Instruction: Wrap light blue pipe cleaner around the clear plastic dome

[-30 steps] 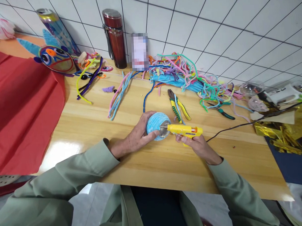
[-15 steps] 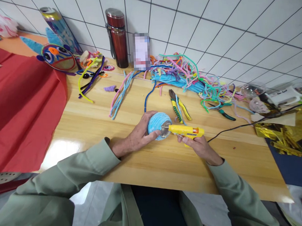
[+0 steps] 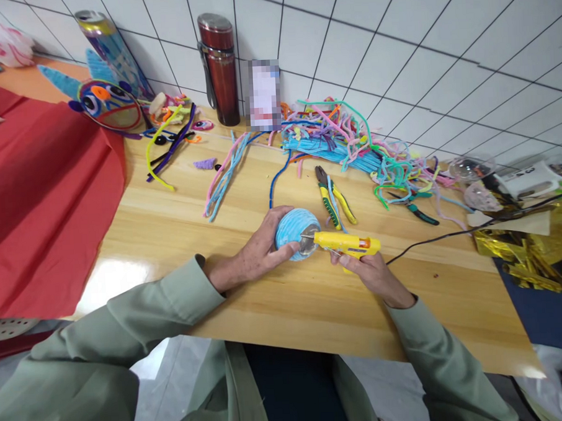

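My left hand (image 3: pixel 263 247) is closed around the left side of a ball wrapped in light blue pipe cleaner (image 3: pixel 295 227), its thumb across the front. A bare, clear-looking patch shows on the ball's right side. My right hand (image 3: pixel 370 270) grips a yellow hot glue gun (image 3: pixel 342 242) by its handle, fingers near the trigger. The gun's metal nozzle points left and meets the bare patch; whether it touches cannot be seen. A dark blue pipe cleaner (image 3: pixel 276 179) runs down to the table just behind the ball.
Pliers (image 3: pixel 335 199) lie behind the glue gun, with green-handled cutters (image 3: pixel 418 211) farther right. Tangled pipe cleaners (image 3: pixel 338 146) line the wall beside a phone (image 3: pixel 263 96) and red thermos (image 3: pixel 219 70). A black cord (image 3: pixel 431 236) crosses the right side. Red cloth (image 3: pixel 52 202) covers the left.
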`<move>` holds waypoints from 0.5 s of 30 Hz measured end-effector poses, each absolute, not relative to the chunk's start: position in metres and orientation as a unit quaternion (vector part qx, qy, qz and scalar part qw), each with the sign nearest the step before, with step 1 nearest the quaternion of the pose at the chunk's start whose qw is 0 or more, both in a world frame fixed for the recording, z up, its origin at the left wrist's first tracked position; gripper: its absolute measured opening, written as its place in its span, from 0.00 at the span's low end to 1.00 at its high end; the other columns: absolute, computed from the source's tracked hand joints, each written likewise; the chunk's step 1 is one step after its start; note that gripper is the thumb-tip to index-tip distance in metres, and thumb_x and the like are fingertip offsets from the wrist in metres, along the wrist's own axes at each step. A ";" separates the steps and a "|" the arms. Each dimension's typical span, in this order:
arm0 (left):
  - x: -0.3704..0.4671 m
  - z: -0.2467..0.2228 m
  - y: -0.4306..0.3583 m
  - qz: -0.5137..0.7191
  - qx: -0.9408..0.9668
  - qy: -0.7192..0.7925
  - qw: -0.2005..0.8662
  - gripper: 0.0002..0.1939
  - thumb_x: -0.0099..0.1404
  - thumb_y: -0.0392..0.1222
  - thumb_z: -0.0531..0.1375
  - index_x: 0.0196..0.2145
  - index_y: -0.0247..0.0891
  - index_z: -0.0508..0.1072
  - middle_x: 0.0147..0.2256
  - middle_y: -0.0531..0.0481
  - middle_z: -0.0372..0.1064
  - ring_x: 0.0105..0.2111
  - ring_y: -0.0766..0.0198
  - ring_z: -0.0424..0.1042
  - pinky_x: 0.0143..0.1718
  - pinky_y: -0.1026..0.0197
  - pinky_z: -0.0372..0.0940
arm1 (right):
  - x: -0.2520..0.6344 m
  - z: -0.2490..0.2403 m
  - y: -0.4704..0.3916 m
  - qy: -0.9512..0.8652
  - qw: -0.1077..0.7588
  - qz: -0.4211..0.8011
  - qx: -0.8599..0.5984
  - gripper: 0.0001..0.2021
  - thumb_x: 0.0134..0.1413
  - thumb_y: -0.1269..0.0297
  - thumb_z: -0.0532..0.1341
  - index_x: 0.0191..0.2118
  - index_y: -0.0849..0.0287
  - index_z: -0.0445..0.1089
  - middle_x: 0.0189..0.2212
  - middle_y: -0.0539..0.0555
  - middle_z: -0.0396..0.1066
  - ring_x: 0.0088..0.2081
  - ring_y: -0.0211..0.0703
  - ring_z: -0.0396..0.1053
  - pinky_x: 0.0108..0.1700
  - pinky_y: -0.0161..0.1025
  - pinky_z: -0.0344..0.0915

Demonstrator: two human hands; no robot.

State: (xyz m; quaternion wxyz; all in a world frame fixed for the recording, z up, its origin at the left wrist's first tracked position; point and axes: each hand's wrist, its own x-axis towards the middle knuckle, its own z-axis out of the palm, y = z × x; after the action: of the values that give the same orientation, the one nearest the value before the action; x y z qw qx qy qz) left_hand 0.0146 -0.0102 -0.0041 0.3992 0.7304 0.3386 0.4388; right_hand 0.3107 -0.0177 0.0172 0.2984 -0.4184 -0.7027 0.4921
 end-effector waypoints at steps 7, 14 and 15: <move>0.014 -0.003 -0.010 0.434 0.727 0.338 0.410 0.33 0.77 0.60 0.59 0.69 0.41 0.56 0.63 0.35 0.62 0.64 0.44 0.66 0.68 0.35 0.65 | 0.311 0.017 -0.016 -0.694 0.312 0.492 -0.422 0.20 0.66 0.40 0.67 0.40 0.54 0.79 0.33 0.52 0.77 0.36 0.45 0.73 0.40 0.41 0.72; 0.015 -0.003 -0.010 0.440 0.730 0.340 0.397 0.32 0.77 0.59 0.60 0.69 0.42 0.57 0.63 0.36 0.62 0.63 0.44 0.67 0.68 0.36 0.65 | 0.311 0.018 -0.017 -0.702 0.302 0.486 -0.424 0.21 0.66 0.40 0.66 0.38 0.54 0.79 0.33 0.52 0.77 0.36 0.45 0.72 0.40 0.41 0.72; 0.015 -0.003 -0.010 0.443 0.730 0.341 0.394 0.32 0.76 0.59 0.60 0.68 0.42 0.58 0.63 0.36 0.62 0.63 0.44 0.66 0.68 0.36 0.65 | 0.311 0.018 -0.016 -0.704 0.301 0.485 -0.423 0.21 0.66 0.40 0.66 0.38 0.54 0.79 0.33 0.52 0.77 0.35 0.45 0.72 0.40 0.41 0.72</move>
State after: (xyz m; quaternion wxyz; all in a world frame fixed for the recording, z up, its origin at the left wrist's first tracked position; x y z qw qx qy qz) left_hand 0.0148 -0.0103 -0.0035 0.3938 0.7298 0.3412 0.4427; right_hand 0.3114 -0.0165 0.0180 0.3006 -0.4234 -0.7037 0.4849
